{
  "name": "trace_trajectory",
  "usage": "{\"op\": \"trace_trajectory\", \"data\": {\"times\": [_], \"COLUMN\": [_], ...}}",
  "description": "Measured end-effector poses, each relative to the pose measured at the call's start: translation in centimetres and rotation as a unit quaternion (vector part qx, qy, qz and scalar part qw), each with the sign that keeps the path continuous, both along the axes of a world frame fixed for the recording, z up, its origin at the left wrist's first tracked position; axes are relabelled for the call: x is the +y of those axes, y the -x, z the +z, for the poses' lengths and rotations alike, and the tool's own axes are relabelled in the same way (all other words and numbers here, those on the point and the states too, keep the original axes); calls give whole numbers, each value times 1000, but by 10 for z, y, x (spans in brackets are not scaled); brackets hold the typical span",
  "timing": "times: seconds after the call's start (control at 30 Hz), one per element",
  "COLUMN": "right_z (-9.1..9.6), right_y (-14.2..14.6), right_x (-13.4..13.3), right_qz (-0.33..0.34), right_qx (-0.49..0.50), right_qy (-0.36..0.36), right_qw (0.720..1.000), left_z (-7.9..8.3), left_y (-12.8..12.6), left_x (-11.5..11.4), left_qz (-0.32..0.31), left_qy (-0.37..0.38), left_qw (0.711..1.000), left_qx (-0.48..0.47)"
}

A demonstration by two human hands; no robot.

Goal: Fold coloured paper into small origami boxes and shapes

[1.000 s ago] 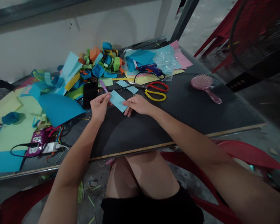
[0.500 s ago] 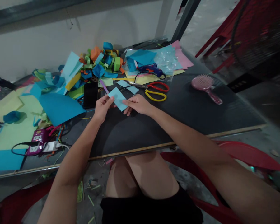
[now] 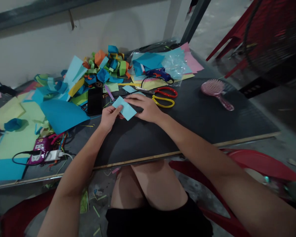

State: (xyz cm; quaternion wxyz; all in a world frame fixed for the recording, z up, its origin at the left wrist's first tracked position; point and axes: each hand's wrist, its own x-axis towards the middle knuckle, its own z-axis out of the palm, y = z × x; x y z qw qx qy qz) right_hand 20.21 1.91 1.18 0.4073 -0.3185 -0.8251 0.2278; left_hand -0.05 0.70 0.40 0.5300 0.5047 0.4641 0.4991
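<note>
A small light-blue paper rectangle [image 3: 124,107] is held between both hands just above the dark table [image 3: 187,118]. My left hand [image 3: 110,117] pinches its near-left edge with closed fingers. My right hand [image 3: 144,107] lies over its right side, fingers wrapped round the paper's far edge. A black phone [image 3: 95,100] lies just left of the hands. Two more light-blue slips [image 3: 130,89] lie behind my right hand.
Yellow and red scissors [image 3: 165,96] and a blue glue gun [image 3: 159,73] lie behind the hands. A heap of folded coloured paper [image 3: 106,65] fills the back left. A pink hairbrush [image 3: 215,92] lies at right. A purple power strip [image 3: 39,153] sits near the front-left edge. Red chairs stand beyond the table.
The paper has been turned and lowered toward the table. My right hand moved forward over its far edge; my left hand slid a little nearer along the near edge.
</note>
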Motion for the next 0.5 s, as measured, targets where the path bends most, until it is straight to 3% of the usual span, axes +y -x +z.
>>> {"op": "trace_trajectory", "data": {"times": [0.1, 0.2, 0.5], "right_z": [-4, -8, -12], "right_y": [-1, -3, 2], "right_x": [4, 8, 12], "right_qz": [-2, 11, 49], "right_qx": [-21, -21, 18], "right_qy": [-69, -84, 14], "right_qw": [997, 996, 999], "left_z": [0, -1, -3], "left_y": [1, 1, 2], "left_x": [0, 0, 1], "left_qz": [-4, -9, -65], "left_qy": [7, 13, -17], "left_qw": [1000, 1000, 996], "left_qx": [-4, -1, 50]}}
